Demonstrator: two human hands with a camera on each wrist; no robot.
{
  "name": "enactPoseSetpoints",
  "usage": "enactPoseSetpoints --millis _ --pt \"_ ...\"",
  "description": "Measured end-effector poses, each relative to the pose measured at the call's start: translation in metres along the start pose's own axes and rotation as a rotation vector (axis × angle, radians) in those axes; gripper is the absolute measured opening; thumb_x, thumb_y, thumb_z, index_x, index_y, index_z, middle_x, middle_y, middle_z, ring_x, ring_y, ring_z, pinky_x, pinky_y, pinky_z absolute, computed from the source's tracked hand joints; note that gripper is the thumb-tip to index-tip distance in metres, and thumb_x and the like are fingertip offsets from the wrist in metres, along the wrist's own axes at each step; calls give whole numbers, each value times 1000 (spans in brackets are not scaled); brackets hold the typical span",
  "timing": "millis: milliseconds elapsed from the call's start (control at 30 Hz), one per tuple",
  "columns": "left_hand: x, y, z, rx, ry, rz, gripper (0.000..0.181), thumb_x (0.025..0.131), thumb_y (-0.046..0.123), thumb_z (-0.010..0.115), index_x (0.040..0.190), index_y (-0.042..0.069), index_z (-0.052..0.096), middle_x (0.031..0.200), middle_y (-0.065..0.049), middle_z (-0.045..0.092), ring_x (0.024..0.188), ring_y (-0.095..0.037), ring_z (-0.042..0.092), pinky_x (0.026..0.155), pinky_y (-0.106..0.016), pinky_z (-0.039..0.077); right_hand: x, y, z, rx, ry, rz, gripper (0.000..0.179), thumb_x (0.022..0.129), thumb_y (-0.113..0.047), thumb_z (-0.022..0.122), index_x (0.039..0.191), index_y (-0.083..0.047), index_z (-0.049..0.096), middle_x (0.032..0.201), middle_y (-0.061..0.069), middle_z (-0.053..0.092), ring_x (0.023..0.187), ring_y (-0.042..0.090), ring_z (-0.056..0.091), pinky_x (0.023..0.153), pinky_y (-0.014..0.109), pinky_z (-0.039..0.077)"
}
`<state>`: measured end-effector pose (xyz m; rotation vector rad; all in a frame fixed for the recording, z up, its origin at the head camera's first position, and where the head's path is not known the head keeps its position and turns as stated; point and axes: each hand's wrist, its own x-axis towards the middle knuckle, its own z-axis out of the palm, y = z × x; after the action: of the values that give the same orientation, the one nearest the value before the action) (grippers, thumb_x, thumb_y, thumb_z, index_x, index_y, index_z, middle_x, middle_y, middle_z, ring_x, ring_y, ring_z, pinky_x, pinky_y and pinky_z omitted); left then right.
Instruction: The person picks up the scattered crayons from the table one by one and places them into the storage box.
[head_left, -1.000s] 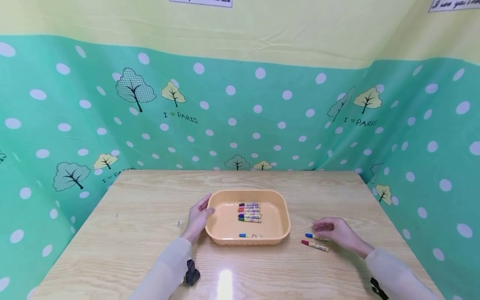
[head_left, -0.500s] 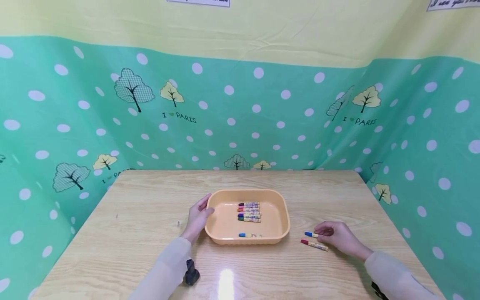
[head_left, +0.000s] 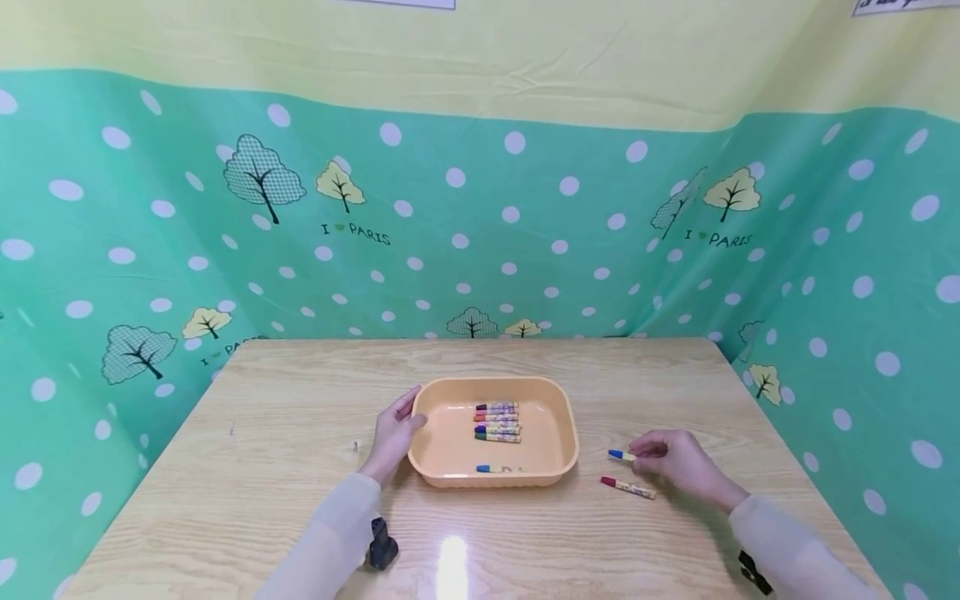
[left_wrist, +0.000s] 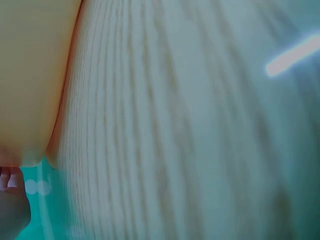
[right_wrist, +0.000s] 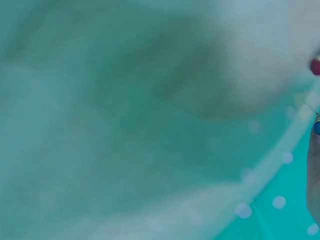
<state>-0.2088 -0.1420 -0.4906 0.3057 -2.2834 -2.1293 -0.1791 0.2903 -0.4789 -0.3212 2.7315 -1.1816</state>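
Observation:
My left hand (head_left: 392,442) grips the left rim of a peach plastic tray (head_left: 446,454), thumb over the edge and fingers outside. In the left wrist view, part of that hand (left_wrist: 12,207) shows below the tray wall (left_wrist: 30,80). To the right of the tray, my right hand (head_left: 678,465) pinches a blue crayon (head_left: 620,455), its blue tip pointing left; the fingers hide its rear part. A red crayon (head_left: 628,487) lies on the table just in front of that hand. The right wrist view catches only the blue tip (right_wrist: 317,128) and the hand's edge (right_wrist: 313,175).
Inside the tray, several crayons (head_left: 498,422) lie side by side near the middle, and another blue-tipped crayon (head_left: 489,469) lies by the front wall. The wooden table (head_left: 285,433) meets a green dotted curtain (head_left: 510,250) at its back and sides.
My right hand has closed its fingers on the blue crayon and shifted it slightly away from the red one. The left hand has stayed on the tray's rim.

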Motion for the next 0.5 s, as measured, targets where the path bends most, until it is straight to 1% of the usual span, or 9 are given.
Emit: enactPoseSetpoints --millis 100,233,400,500 --pt "0 1 0 -2 -3 4 58 81 0 54 137 9 41 140 -18 41 129 -29 41 106 -34 39 3 -13 -8 4 27 -3 22 76 -6 70 98 -4 68 91 7 69 79 12 63 67 16 55" --pt "0 0 0 -5 -1 5 57 81 -1 54 137 8 42 140 -18 41 129 -29 40 107 -35 39 9 -31 -14 -18 53 -35 23 76 -7 70 98 -3 68 92 9 69 80 13 64 66 16 55" --pt "0 -1 1 -4 0 12 57 81 -1 54 136 7 42 139 -19 42 129 -30 41 106 -35 39 20 -55 -17 -26 70 -34 23 77 -11 70 100 -5 68 93 8 69 81 14 64 67 19 56" --pt "0 -3 2 -12 1 11 57 81 0 54 136 8 42 139 -18 42 128 -29 41 105 -34 40 29 -69 -16 8 64 -50 23 78 -11 70 100 -5 68 94 8 70 82 15 65 68 21 57"
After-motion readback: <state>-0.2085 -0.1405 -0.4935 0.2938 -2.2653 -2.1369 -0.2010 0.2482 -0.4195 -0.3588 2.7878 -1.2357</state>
